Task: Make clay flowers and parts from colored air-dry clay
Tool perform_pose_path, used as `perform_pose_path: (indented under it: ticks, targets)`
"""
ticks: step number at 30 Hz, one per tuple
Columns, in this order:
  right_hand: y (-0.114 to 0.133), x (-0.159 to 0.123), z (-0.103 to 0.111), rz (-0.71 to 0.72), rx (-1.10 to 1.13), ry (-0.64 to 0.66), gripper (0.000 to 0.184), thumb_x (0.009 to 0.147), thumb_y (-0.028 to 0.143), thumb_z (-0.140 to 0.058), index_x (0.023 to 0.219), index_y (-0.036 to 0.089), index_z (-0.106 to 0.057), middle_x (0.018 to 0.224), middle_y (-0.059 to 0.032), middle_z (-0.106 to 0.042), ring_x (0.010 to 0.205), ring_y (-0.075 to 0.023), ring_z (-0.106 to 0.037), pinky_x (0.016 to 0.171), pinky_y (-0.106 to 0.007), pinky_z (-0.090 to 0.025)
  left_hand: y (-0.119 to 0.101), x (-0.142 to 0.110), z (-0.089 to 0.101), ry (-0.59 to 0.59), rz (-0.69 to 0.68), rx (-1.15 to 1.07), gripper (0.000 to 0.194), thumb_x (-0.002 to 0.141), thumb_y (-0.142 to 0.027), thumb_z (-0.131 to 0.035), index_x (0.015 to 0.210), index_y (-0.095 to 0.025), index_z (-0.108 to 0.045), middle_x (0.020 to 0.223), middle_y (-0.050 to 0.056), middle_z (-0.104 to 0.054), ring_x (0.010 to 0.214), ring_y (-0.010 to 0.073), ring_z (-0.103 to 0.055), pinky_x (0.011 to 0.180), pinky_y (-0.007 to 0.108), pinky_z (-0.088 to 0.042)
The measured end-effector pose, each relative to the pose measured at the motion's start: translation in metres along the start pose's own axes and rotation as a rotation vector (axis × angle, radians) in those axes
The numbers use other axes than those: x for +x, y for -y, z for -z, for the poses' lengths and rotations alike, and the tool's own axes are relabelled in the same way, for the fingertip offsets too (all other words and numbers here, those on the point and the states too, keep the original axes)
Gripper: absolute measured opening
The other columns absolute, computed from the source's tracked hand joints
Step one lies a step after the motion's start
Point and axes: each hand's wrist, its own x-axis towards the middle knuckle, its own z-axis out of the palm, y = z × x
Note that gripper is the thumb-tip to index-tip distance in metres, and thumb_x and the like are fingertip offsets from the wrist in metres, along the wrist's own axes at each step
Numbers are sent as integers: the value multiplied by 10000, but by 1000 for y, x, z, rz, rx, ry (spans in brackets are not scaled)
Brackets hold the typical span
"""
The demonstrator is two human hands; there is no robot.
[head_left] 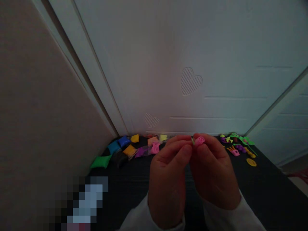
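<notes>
Both my hands are raised together over a dark mat [134, 183]. My right hand [213, 175] pinches a small pink clay rose [199, 140] with a bit of green at its side. My left hand [168, 179] has its fingers curled and its fingertips meet the same pink piece from the left. White sleeves cover both wrists.
Several small bags of coloured clay [130, 148] lie in a row at the mat's far left, among them green [101, 161], blue and yellow. Finished clay shapes [237, 146] in green, purple, pink and yellow lie at the far right. A white wall with embossed hearts [190, 81] rises behind.
</notes>
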Motion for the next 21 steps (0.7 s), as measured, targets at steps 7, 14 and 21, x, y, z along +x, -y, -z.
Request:
perform_pose_path:
  ticks: [7,14,21]
  targets:
    - [1,0,1,12,9,60,161,719,179,-567,825,279,-634,864,45,-657,842,-96,-591,790,-225,-465,-4,1,1,19,62,2,105,696,-198,-552,723,-188,-653,910,25,-586,924,162,-520,881,311,-386]
    - [1,-1,3,5,18,72,154,701,162,-587,814,254,-636,842,46,-648,836,-94,-584,804,-226,-452,-6,3,4,55,92,23,99,680,-220,-574,715,-192,-663,946,31,-593,958,176,-515,894,318,-384]
    - [3,-2,2,-10,43,107,157,712,163,-574,810,271,-633,841,61,-636,844,-88,-576,804,-215,-451,-9,5,6,125,80,71,93,659,-240,-598,711,-230,-674,947,10,-602,1001,182,-495,913,322,-379]
